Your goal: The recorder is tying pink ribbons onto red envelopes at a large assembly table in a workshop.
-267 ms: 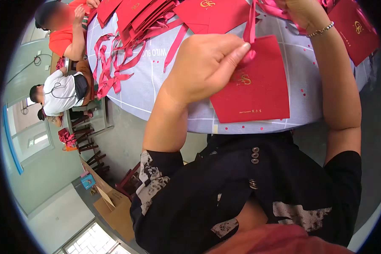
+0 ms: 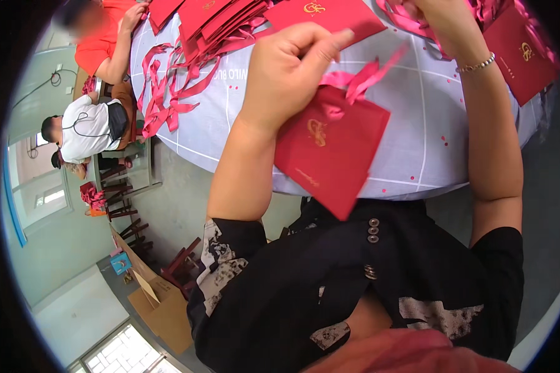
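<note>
My left hand is over the table, its thumb and index finger pressed together. Just below hangs a flat red paper pouch with gold print and a pink ribbon bow at its top. The pouch tilts, its lowest corner reaching past the table edge. Where the left fingers grip it is hidden behind the hand. My right hand, with a bracelet at the wrist, is at the top edge among loose pink ribbons. Its fingers look curled, but the frame cuts them off and what they hold is unclear.
A fan of red pouches with trailing ribbons covers the far left of the cloth-covered table. One red pouch lies at the right. Two people, in orange and white, sit left; cardboard stands behind.
My left hand has moved left and upward. The pouch has shifted left and toward me, turning from upright to tilted, and its ribbon swings loose. The right hand stays near the ribbons.
</note>
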{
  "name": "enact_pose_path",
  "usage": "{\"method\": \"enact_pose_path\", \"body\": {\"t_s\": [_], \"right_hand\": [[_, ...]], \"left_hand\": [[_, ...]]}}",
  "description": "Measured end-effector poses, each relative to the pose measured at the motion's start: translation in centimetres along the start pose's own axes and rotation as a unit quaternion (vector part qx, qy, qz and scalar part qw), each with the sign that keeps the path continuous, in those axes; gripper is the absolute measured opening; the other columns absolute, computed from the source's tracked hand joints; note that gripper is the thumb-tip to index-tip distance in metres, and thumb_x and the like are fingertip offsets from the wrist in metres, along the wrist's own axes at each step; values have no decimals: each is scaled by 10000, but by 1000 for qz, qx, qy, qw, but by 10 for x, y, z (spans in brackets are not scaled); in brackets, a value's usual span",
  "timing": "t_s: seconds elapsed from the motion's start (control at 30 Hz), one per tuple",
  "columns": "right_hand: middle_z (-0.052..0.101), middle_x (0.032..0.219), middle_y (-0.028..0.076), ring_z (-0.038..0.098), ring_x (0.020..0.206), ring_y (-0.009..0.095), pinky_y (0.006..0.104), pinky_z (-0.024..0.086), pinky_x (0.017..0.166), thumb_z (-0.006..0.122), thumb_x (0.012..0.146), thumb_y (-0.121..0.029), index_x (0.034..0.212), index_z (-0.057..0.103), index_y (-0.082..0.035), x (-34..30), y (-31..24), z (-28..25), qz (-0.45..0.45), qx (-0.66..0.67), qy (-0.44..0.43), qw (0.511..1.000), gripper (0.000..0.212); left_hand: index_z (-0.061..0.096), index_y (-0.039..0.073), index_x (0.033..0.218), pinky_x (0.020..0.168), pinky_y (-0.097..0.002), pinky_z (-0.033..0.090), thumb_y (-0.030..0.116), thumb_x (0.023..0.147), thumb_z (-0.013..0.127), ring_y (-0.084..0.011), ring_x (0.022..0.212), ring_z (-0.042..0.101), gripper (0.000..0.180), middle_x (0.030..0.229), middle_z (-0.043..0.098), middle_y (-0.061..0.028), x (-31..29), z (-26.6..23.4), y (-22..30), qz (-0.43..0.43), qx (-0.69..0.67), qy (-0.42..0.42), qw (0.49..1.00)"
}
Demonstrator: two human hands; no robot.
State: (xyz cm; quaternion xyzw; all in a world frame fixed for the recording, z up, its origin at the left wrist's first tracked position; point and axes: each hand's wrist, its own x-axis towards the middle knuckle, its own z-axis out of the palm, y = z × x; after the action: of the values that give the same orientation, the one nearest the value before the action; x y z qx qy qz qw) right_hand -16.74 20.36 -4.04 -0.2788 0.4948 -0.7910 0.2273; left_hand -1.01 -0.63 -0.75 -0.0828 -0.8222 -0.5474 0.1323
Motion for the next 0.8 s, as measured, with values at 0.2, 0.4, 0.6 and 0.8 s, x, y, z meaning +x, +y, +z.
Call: {"method": "enact_pose_path", "body": {"t_s": [0.2,0.4,0.6,0.8], "right_hand": [[658,849,-3,594,774,68,193,483,722,644,985,-270,991,670,-30,-19,-13,28,86,-342,-139,925,241],[638,1132,53,617,1041,142,275,494,874,587,992,-331,1278,568,8,-35,-21,70,36,-230,-200,952,445],[664,770,187,664,696,358,390,515,646,725,857,-423,1263,517,-14,-59,-31,119,23,-448,-183,875,612],[682,773,97,671,677,182,328,521,636,676,873,-103,1150,624,-17,-53,-49,98,81,-388,-111,911,294]], "left_hand": [[641,35,728,457,-201,246,235,972,671,-2,494,358,317,554,450,77,9,-13,-12,-52,-200,95,974],[624,37,748,425,-203,236,277,1009,609,-19,446,357,355,536,451,60,13,-12,-9,-47,-232,192,952],[641,28,777,500,-188,260,248,1018,599,-6,539,354,329,592,469,76,9,-10,-12,1,-73,279,958],[654,9,1054,732,-207,439,224,1042,541,-71,822,549,243,897,622,-13,10,-12,-32,21,-55,172,983]]}}
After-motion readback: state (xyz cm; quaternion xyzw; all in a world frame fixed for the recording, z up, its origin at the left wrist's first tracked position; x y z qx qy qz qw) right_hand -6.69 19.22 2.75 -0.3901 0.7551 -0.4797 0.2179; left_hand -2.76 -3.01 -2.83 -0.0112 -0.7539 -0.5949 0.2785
